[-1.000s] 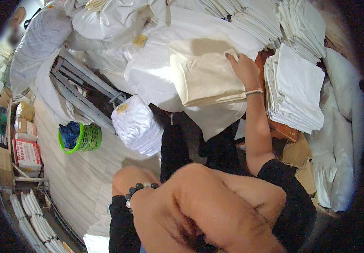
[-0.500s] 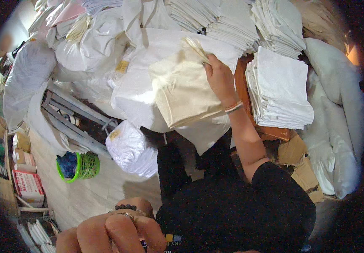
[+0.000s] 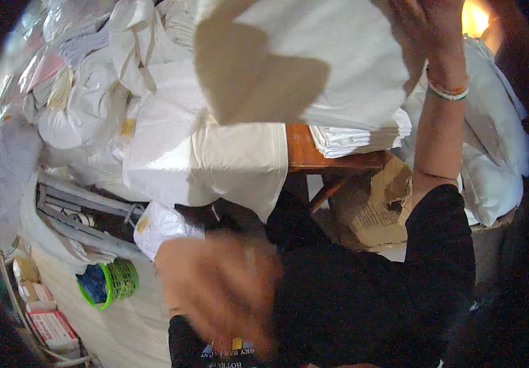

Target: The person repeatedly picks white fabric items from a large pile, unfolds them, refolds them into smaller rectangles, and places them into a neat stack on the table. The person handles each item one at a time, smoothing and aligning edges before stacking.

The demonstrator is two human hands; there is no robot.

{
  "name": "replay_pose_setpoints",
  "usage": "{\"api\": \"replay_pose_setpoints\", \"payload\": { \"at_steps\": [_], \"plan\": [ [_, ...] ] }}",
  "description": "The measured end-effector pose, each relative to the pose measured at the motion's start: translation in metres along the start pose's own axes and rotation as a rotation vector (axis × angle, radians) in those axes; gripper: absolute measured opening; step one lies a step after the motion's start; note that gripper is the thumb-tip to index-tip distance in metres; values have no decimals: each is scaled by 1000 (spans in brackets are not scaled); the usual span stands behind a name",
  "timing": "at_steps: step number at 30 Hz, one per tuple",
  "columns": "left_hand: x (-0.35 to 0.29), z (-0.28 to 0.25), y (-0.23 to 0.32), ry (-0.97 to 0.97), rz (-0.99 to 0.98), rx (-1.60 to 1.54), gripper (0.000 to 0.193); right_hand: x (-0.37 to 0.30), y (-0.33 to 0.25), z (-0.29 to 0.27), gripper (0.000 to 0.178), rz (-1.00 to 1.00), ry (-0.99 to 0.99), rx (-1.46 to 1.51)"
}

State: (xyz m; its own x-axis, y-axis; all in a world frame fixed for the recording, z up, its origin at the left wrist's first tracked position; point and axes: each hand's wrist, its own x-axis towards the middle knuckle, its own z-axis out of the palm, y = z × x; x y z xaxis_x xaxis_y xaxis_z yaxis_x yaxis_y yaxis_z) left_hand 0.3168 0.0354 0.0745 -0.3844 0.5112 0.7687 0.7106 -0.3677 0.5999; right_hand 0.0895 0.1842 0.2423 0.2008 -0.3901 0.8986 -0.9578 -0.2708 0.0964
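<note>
A large off-white cloth (image 3: 350, 73) hangs raised over the table, with a dark shadow across its left part. At its upper right edge is my right hand (image 3: 433, 37), arm stretched out and fingers closed on the cloth; the fingertips are shaded and partly cut off by the frame. Below it, another white cloth (image 3: 240, 159) drapes over the table's front edge. My left hand (image 3: 221, 282) is close in front of my body, holding no visible thing; motion smears its fingers.
A folded white stack (image 3: 362, 140) lies on the brown wooden table (image 3: 332, 161), partly hidden by the raised cloth. Below are a torn cardboard box (image 3: 381, 208), a white plastic-wrapped bundle (image 3: 163, 230) and a green basket (image 3: 120, 283). White sacks (image 3: 485, 141) stand at right.
The folded cream cloth has been lifted and opened out, and now covers the back stacks. My right hand has moved up and right. My left hand has risen and moved right. The view has shifted.
</note>
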Motion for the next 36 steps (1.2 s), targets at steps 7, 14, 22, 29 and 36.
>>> {"api": "replay_pose_setpoints", "payload": {
  "at_steps": [7,14,22,29,36],
  "plan": [
    [30,-52,-89,716,-216,1040,80,-1,14,-87,24,-69,-218,-496],
    [67,-59,-155,894,-249,294,56,-15,122,-93,25,131,-11,257],
    [50,-52,-202,828,-583,175,87,-130,230,-6,54,508,-927,-629],
    [38,-51,-204,904,-793,117,68,-182,249,34,46,537,-739,-277],
    [33,-61,-201,823,-848,296,36,-174,224,-17,65,909,-557,-409]
  ]
}}
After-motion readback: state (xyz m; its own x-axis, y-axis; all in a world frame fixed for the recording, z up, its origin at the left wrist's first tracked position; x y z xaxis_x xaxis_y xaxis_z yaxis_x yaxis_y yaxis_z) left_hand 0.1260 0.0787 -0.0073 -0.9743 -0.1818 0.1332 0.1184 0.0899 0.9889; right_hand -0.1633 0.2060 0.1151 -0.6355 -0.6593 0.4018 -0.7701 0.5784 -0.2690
